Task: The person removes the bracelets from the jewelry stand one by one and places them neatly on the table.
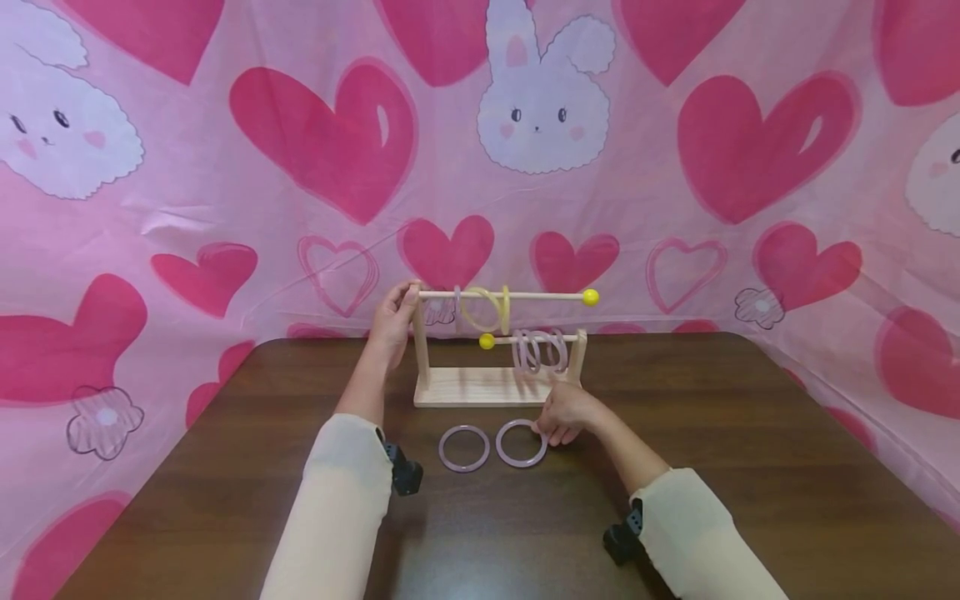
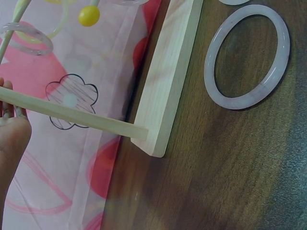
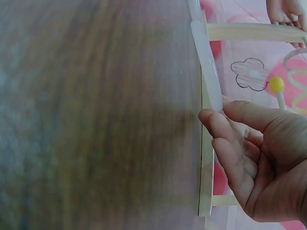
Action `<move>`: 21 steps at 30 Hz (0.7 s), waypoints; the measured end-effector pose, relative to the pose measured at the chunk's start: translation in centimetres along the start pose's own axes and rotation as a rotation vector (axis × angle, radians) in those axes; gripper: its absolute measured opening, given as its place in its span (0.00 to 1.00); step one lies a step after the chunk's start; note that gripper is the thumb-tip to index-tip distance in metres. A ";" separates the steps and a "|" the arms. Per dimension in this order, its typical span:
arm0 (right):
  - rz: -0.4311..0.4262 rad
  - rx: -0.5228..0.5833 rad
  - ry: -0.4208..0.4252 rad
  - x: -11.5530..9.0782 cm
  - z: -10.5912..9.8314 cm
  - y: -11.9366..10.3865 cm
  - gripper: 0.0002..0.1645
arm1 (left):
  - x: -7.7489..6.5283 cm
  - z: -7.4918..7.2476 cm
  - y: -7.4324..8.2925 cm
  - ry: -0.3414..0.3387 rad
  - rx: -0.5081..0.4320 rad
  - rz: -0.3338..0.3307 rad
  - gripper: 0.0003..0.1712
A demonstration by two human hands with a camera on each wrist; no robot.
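A wooden bangle stand (image 1: 480,388) has two rods at different heights. My left hand (image 1: 390,323) holds the top of its left post (image 1: 422,350), fingers behind the wood in the left wrist view. One lilac bangle (image 1: 457,312) and two yellow bangles (image 1: 506,312) hang on the upper rod. Several lilac bangles (image 1: 564,357) hang on the lower rod. In front of the base, my right hand (image 1: 570,412) pinches the right edge of a lilac bangle (image 3: 207,60) between thumb and fingers; whether it touches the table is unclear. Left of it, another lilac bangle (image 1: 464,471) lies flat.
Yellow balls cap the upper rod's right end (image 1: 591,297) and the lower rod's left end (image 1: 487,341). The stand is on a dark wooden table (image 1: 225,517). A pink cloth (image 1: 450,192) with hearts and rabbits hangs behind and at the sides.
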State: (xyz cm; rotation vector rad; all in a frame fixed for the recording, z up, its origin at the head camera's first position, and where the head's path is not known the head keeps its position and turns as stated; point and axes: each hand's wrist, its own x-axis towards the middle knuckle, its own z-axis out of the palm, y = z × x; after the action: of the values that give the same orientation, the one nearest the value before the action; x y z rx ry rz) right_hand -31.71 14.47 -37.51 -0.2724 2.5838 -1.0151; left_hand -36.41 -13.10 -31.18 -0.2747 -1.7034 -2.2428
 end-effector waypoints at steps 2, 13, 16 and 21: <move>0.013 -0.008 0.005 0.1 0.0 -0.1 0.07 | 0.0 0.0 -0.1 0.000 -0.003 0.003 0.13; 0.025 -0.029 0.000 -0.1 -0.1 -0.2 0.06 | 0.2 -0.1 -0.3 -0.013 -0.005 0.002 0.12; 0.027 -0.047 0.005 -0.2 0.0 -0.2 0.08 | 0.2 -0.2 -0.4 -0.011 0.000 -0.008 0.12; 0.012 -0.046 0.034 -0.3 -0.2 -0.6 0.07 | 0.3 -0.2 -0.3 -0.008 0.003 0.001 0.14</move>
State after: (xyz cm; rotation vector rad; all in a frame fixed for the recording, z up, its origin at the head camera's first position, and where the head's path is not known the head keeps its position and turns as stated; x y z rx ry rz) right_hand -31.48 14.27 -36.94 -0.2531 2.6386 -0.9646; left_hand -36.75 -13.26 -31.43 -0.2838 -1.7101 -2.2415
